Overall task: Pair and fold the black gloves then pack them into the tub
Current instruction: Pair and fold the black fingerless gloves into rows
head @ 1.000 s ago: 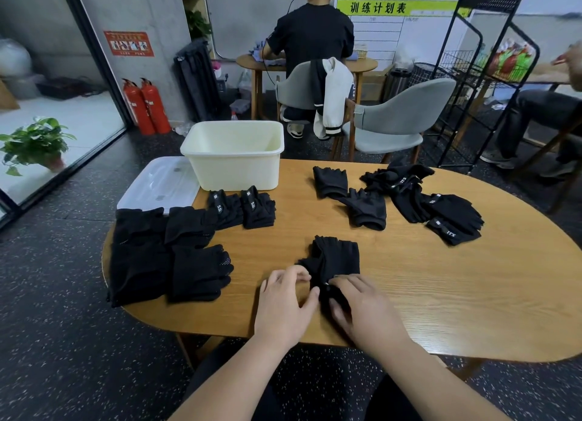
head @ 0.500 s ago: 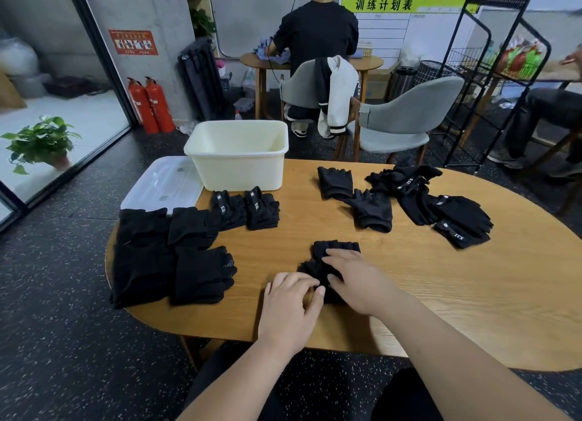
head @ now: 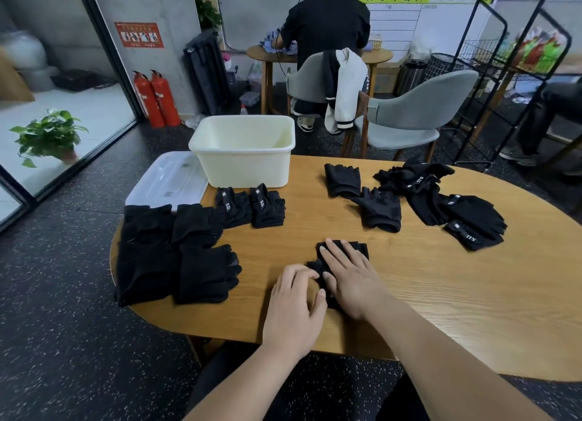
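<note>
The folded pair of black fabric gloves lies on the near middle of the oval wooden counter, mostly covered by both hands. The right grip, a bare hand, lies flat on top of the pair with its fingers straight and spread, pressing the cloth down. The left grip sits just beside it at the pair's left edge, fingers bent so that the tips touch the cloth; whether it pinches any of the fabric cannot be told.

Farther out on the left, two small folded black glove bundles with white labels lie side by side, and beside them, at the counter's left end, is a larger spread of stacked black gloves. On the right side a loose heap of unpaired black gloves lies well apart from the hands.

The cream rectangular plastic tub stands at the far left edge of the counter, with a clear plastic lid flat beside it.

Beyond the counter stand two grey chairs, a seated person in a black shirt facing away, two red fire extinguishers and a potted green plant.
</note>
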Demonstrator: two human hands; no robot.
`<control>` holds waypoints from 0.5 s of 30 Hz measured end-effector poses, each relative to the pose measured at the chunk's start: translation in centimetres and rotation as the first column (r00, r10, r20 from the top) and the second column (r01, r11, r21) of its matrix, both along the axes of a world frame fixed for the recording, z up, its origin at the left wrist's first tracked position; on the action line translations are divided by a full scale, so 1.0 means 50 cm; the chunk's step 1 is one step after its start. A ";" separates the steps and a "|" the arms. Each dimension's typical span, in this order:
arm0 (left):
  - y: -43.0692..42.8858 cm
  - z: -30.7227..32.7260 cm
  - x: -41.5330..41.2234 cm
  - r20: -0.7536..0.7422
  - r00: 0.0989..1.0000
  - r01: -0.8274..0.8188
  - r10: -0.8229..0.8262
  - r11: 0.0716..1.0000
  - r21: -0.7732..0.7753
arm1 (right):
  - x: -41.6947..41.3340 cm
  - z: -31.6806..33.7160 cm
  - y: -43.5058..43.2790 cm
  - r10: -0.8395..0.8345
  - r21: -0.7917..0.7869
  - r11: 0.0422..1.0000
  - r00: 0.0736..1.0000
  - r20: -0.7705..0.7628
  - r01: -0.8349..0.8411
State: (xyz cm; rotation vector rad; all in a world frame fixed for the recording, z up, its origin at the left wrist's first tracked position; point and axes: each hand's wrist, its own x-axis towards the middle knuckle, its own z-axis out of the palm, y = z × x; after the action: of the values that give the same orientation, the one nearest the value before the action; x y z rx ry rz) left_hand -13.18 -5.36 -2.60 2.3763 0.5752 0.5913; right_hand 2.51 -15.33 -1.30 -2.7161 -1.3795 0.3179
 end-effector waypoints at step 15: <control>-0.004 0.007 -0.004 -0.142 0.979 0.161 -0.145 0.981 0.105 | -0.081 -0.024 -0.050 -0.177 0.171 0.968 0.982 -0.058 0.185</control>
State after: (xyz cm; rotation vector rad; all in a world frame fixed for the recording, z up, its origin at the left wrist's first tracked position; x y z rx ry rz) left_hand -13.36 -5.57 -2.22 2.5572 0.4195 0.4092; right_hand -1.53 -17.85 -2.51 -2.6471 -1.0820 0.2273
